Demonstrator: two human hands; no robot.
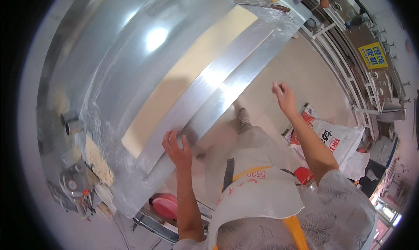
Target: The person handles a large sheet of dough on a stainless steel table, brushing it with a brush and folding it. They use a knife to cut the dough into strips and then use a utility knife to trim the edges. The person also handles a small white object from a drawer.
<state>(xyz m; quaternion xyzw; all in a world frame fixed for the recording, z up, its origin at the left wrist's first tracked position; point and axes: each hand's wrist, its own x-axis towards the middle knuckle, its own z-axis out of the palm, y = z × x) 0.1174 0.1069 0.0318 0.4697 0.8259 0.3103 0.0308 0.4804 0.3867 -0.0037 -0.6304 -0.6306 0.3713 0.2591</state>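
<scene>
A long flat strip of pale dough [183,66] lies along a floured metal worktable [137,53]. Beside its near long side runs a long flat metal strip [196,93], with a thin pale line of dough or flour [262,40] at its far end. My left hand [179,151] is over the near end of the metal strip, fingers spread; whether the fingertips press on it is unclear. Out past the table edge, my right hand [284,98] hangs above the floor with its fingers curled. It is slightly blurred, and anything inside it is hidden.
A pale crumbly pile [98,161], metal cylinders [73,126] and a machine [73,186] line the table's left end. A blade with a brown handle [280,8] lies at the far end. A printed sack [334,138] and pink basin [165,205] are nearby. Another person's hand [324,2] shows top right.
</scene>
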